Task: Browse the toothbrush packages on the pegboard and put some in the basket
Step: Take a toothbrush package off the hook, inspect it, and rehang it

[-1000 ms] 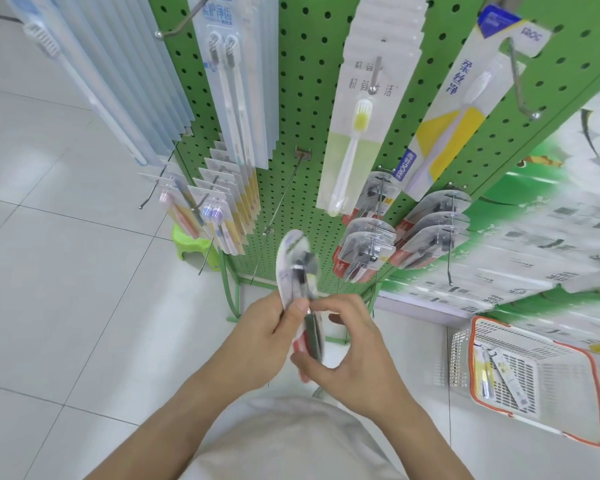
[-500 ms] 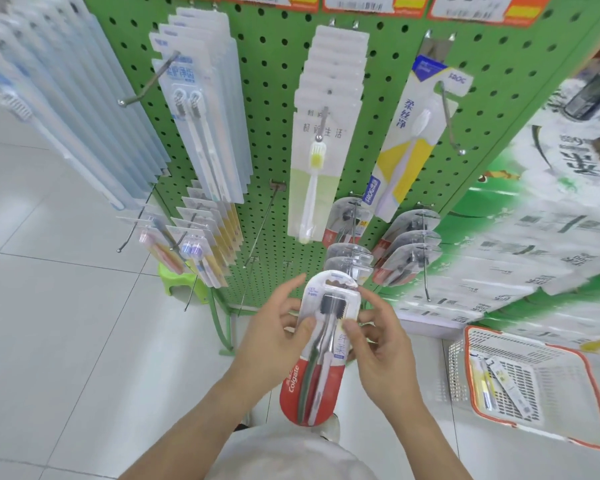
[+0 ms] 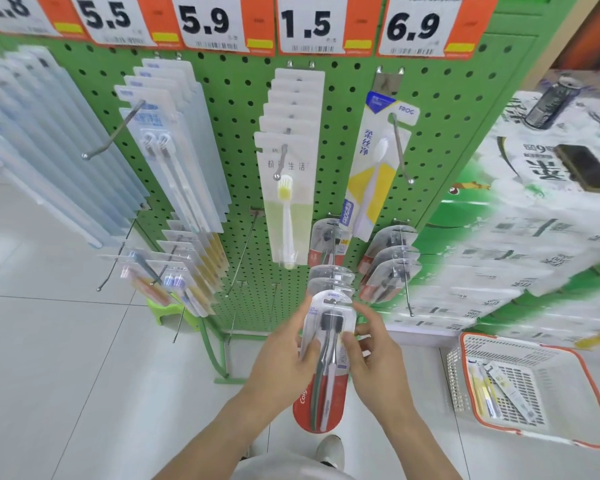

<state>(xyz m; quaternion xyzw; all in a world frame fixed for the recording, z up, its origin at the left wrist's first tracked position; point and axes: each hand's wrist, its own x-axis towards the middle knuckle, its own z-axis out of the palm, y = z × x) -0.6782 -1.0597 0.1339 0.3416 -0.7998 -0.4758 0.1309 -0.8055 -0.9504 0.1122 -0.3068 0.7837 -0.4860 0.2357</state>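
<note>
Both hands hold one red-and-clear Colgate toothbrush package [image 3: 328,344] upright in front of the green pegboard [image 3: 243,140]. My left hand [image 3: 284,362] grips its left edge, thumb on the front. My right hand [image 3: 374,355] pinches its right edge. The package's top sits just below more packs of the same kind [image 3: 329,277] on a lower hook. A white basket with an orange rim [image 3: 568,351] stands on the floor at the right, with a couple of toothbrush packages [image 3: 492,389] inside.
Other toothbrush packages hang on the hooks: a yellow-head one [image 3: 286,202], a FROG pack [image 3: 374,168], blue twin packs [image 3: 167,154]. Price tags [image 3: 305,26] line the top. Stacked printed cartons [image 3: 534,220] stand at the right, a green stool [image 3: 163,310] behind the rack.
The package turned from edge-on to face me and rose toward the lower hook. My view tilted up, so the price tags now show.
</note>
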